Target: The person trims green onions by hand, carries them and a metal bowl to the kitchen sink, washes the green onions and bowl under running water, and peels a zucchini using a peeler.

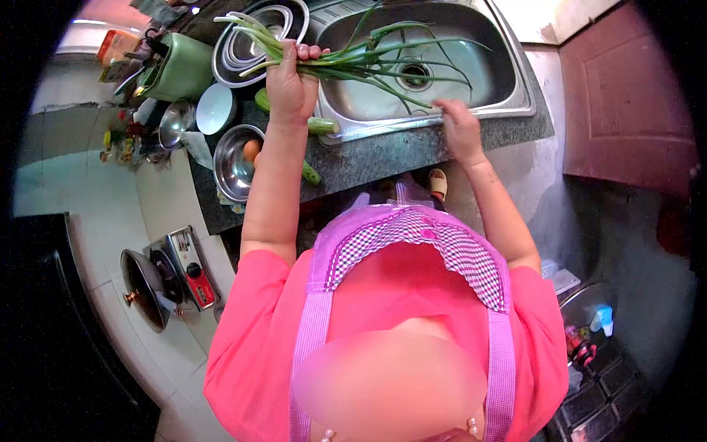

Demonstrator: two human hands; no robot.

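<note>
My left hand [294, 81] is closed around a bunch of scallions [361, 60], holding it above the near left side of the steel sink [508, 92]. The white ends point left and the long green leaves spread right over the basin. My right hand [462, 131] is closed at the sink's front edge, its fingertips pinching the end of one scallion leaf. Beneath my left wrist, green vegetables [324, 126] lie on the dark counter, partly hidden by my arm. A steel bowl [230, 171] with a brown egg [252, 149] in it stands left of my forearm.
White bowl [216, 108], smaller steel bowl [177, 123] and stacked basins [223, 62] stand left of the sink. Behind them is a green utensil holder [184, 68]. A portable stove [193, 269] and a lidded pan [143, 291] are at the lower left. A reddish-brown cabinet door [626, 96] is at right.
</note>
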